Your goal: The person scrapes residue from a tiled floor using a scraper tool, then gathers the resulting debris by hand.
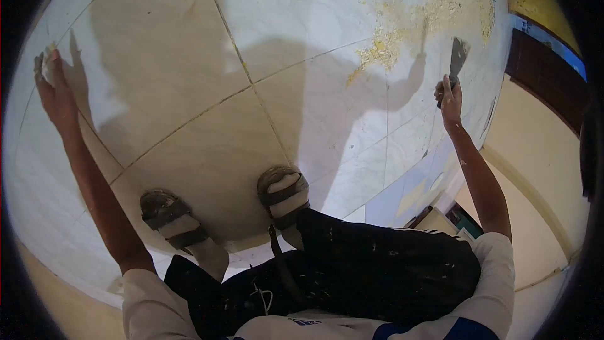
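While R hand (449, 97) holds scraper (458, 56) nr flr edge (500, 66), tiles (207, 145) separate L hand (58, 91).

Illegible lettering (305, 322) on shirt (267, 328)

Floor (157, 75) laid in pale marbled tiles (283, 0), divided by dark joints (225, 25); broad shadows (340, 101) thrown across it. At right, cream wall (535, 126) seen, bordered by a dark brown board (547, 79).

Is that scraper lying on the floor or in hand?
In hand: the right hand is wrapped around the handle end of the scraper.
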A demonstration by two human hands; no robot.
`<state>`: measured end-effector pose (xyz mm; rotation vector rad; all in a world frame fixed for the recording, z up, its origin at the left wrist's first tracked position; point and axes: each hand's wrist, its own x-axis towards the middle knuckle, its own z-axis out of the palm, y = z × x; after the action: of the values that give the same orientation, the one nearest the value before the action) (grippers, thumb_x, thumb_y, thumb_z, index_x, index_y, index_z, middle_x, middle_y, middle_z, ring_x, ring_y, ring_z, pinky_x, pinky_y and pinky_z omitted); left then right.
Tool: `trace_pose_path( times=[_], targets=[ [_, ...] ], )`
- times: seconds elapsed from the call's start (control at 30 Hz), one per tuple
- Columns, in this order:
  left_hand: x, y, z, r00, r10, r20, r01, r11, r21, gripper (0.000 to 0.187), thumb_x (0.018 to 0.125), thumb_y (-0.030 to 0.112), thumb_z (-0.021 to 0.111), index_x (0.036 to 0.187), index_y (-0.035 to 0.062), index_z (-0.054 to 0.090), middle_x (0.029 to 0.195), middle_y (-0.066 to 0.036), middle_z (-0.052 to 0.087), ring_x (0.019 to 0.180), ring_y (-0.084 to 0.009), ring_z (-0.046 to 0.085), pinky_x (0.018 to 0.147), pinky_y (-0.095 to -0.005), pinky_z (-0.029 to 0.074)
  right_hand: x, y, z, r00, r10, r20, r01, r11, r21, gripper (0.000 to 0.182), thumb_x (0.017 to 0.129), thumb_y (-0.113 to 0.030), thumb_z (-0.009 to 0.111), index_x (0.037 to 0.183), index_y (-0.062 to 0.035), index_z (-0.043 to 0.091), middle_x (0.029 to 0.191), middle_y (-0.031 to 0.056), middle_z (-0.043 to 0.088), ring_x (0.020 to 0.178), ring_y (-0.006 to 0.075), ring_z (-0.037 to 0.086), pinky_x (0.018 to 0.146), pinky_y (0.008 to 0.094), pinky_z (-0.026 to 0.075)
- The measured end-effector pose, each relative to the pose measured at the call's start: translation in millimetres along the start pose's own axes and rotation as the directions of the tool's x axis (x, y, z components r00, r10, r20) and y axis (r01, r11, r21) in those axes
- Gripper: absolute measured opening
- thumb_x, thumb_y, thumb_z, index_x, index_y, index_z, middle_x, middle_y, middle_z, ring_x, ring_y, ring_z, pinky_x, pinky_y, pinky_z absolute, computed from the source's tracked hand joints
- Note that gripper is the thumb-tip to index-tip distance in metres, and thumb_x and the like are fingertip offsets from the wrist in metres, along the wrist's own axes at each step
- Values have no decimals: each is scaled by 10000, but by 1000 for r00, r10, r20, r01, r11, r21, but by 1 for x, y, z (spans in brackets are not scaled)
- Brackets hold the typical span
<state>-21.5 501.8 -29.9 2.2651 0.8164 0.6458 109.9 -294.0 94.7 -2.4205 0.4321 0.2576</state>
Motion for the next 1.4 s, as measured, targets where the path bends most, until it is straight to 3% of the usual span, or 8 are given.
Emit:
trace_pose_path(
  times=[0.27, 0.4, 0.6, 0.8, 0.83, 0.93, 1.07, 1.4],
  targets=[
    [13, -2, 46, 977, 179, 115, -192, 975, 114, 631, 1082, 426, 568, 1519, -23, 490, 1535, -243, 514, 1437, -340, 481, 1200, -414, 357, -7, 111, -9, 944, 287, -165, -323, 907, -271, 411, 1097, -468, 530, 919, -108, 612, 706, -38, 533, 636, 91, 523, 592, 280, 420],
    [-5, 49, 70, 999, -26, 21, 29, 990, -141, 633, 1089, 426, 554, 1499, -53, 498, 1570, -270, 465, 1483, -393, 411, 1236, -440, 296, -12, 201, -6, 971, 200, -129, -238, 839, -490, 536, 1064, -500, 539, 1169, 14, 654, 1062, 281, 713, 1034, 443, 687, 877, 498, 531],
    [-9, 28, 91, 952, 291, 90, -274, 687, 674, 722, 1088, 496, 520, 1552, -48, 422, 1622, -277, 393, 1534, -417, 332, 1259, -519, 254, -56, 142, 53, 817, 165, -553, -338, 913, -227, 506, 1066, -469, 562, 1138, 25, 646, 982, 242, 716, 942, 404, 689, 870, 490, 520],
    [-7, -9, 93, 936, 337, 107, -333, 738, 586, 779, 1064, 519, 538, 1580, -39, 370, 1630, -274, 369, 1535, -417, 313, 1229, -576, 281, -151, 74, 138, 582, -96, -808, -295, 901, -319, 668, 1006, -363, 678, 1507, -8, 414, 1431, 220, 499, 1326, 424, 471, 1057, 553, 395],
    [-2, -16, 94, 925, 360, 122, -357, 714, 602, 779, 1061, 513, 547, 1576, -45, 372, 1614, -277, 392, 1519, -418, 345, 1219, -580, 297, -160, 55, 168, 573, -17, -820, 42, 999, 8, 712, 993, -401, 693, 1509, -1, 410, 1428, 224, 497, 1350, 427, 460, 1077, 555, 376],
    [-11, 42, 100, 932, 304, 196, -345, 589, 731, 694, 1080, 435, 546, 1559, -45, 403, 1559, -294, 451, 1441, -448, 436, 1180, -581, 350, -190, -25, 234, 815, 206, -542, -293, 953, -78, 884, 953, -477, 722, 1567, 23, 328, 1531, 248, 420, 1468, 430, 372, 1158, 545, 297],
    [-13, 102, 176, 973, 156, 167, -177, 978, 115, 617, 1103, 362, 527, 1563, -29, 396, 1535, -313, 465, 1403, -488, 459, 1171, -549, 375, -162, -106, 257, 882, 188, -433, -212, 977, -7, 1122, 912, -563, 718, 1644, 52, 130, 1713, 262, 175, 1579, 407, 199, 1225, 522, 175],
    [-38, 325, 349, 875, 365, 318, -387, 922, 7, 895, 1072, 583, 470, 1548, -159, 311, 1623, -317, 344, 1542, -421, 297, 1300, -481, 196, -13, -135, 236, 608, 469, -640, -550, 830, 86, 1106, 963, -679, 590, 1642, 60, 128, 1719, 289, 125, 1610, 396, 105, 1225, 533, 197]
  ],
)
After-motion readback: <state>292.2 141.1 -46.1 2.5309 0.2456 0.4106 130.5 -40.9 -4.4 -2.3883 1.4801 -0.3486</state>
